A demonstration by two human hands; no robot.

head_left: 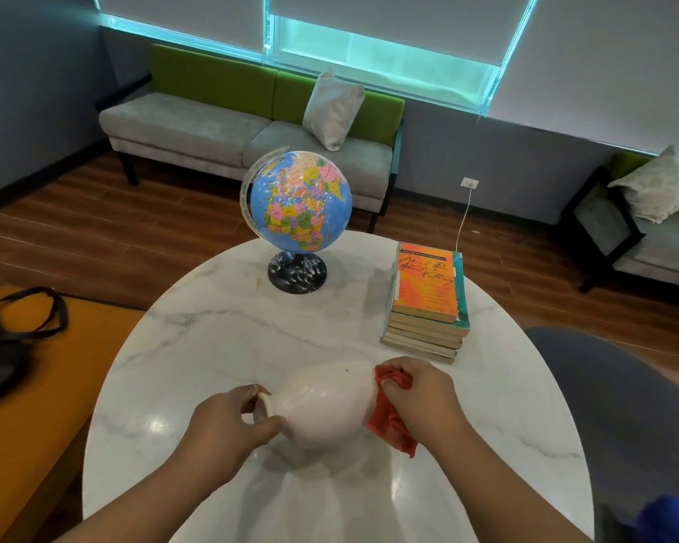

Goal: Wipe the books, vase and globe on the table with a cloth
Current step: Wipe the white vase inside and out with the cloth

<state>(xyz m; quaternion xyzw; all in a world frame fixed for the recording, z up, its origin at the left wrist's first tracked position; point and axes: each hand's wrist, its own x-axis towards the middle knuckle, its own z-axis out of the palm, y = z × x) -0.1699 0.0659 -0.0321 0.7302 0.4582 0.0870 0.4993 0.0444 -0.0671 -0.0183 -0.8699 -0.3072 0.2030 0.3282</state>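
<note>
Leftmost, a black bag (12, 346) lies slumped on an orange bench (36, 444), well apart from the work and of no part in it.

Next comes the left hand (228, 421), its thumb and fingers curled round the narrow neck of the white vase (322, 405). The vase is tipped over on its side above the near part of the round marble desk (212, 327), mouth pointing left and wide end pointing right. I judge it is held this way so that the lower body and underside, which would face the desk if it stood upright, are open to wiping. The neck also gives a firm handle against the push of the other hand. Whether its belly rests on the desk or hangs just above it, I cannot tell.

Farther back, the globe (300, 201) stands upright on its dark base near the far edge, out of reach of the wiping.

Right of the vase, a red cloth (392, 421) is bunched against its wide end and hangs down from it. The right hand (420, 389) clenches the cloth and presses it onto the vase; bunching gives a thick pad under the fingers.

Farthest right, the books (428, 291) sit in one neat pile, an orange cover on top, near the hands but not touching them. The step in hand looks to be the vase.
</note>
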